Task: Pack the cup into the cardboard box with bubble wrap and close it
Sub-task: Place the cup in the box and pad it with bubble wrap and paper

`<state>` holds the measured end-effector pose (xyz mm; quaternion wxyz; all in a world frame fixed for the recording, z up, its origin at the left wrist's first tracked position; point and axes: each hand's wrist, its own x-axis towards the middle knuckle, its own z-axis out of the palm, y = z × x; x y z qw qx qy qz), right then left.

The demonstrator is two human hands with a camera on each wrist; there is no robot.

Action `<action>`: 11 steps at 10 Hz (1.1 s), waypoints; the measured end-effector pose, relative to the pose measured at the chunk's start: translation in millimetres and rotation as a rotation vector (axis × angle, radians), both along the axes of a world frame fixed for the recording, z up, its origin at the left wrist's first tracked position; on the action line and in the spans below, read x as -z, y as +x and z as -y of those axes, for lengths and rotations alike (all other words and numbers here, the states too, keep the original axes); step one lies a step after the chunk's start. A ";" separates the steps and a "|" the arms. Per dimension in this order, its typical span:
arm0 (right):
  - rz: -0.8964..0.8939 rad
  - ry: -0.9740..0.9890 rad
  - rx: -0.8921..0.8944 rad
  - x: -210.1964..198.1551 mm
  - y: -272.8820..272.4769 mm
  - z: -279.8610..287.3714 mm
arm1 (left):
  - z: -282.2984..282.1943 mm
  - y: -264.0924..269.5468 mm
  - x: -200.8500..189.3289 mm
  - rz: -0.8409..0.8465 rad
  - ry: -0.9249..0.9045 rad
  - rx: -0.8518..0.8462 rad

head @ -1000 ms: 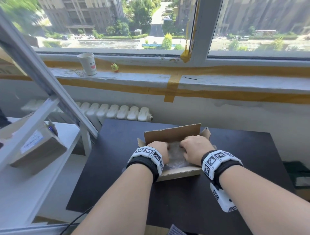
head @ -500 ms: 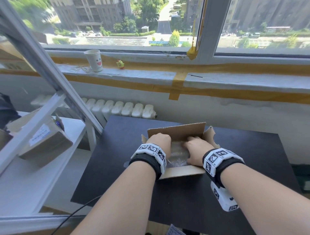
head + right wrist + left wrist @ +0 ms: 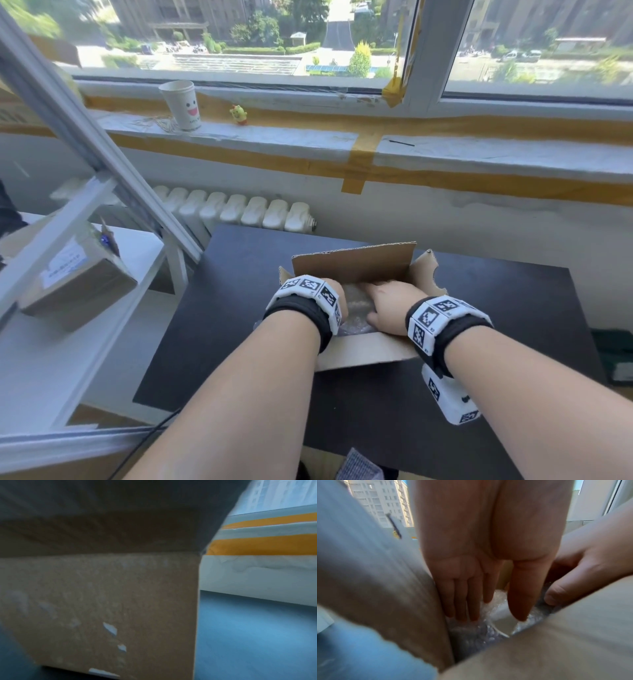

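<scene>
An open cardboard box (image 3: 363, 353) stands on the black table (image 3: 513, 308) with its far flap upright. Bubble wrap (image 3: 356, 305) fills it. In the left wrist view the white rim of the cup (image 3: 501, 623) shows through the bubble wrap (image 3: 471, 632). My left hand (image 3: 339, 294) is pushed down inside the left box wall (image 3: 393, 588), and its straight fingers (image 3: 464, 601) press the wrap. My right hand (image 3: 387, 301) lies on the wrap at the box's right side, thumb and bent fingers closed on a fold of it (image 3: 559, 585). The right wrist view shows only the box's outer wall (image 3: 102, 601).
A paper cup with a smiling face (image 3: 181, 104) and a small yellow toy (image 3: 238, 114) stand on the taped windowsill. A radiator (image 3: 239, 212) is behind the table. At the left, a white shelf holds a labelled parcel (image 3: 78, 284).
My right hand has opened from a fist and reached further into the box. My left hand has sunk deeper along the left wall. The box has stayed in place.
</scene>
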<state>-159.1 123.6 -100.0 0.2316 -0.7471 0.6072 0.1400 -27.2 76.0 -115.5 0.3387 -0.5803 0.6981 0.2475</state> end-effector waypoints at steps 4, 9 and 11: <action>-0.095 0.099 -0.036 11.5 6.0 15.5 | -26.1 0.3 -37.6 -0.125 -0.112 -0.003; -0.024 0.087 -0.087 8.1 3.0 15.2 | -26.0 1.6 -47.7 -0.075 -0.073 -0.010; -0.055 0.138 -0.075 6.7 7.8 19.6 | -11.8 -5.5 -30.4 -0.041 -0.138 -0.064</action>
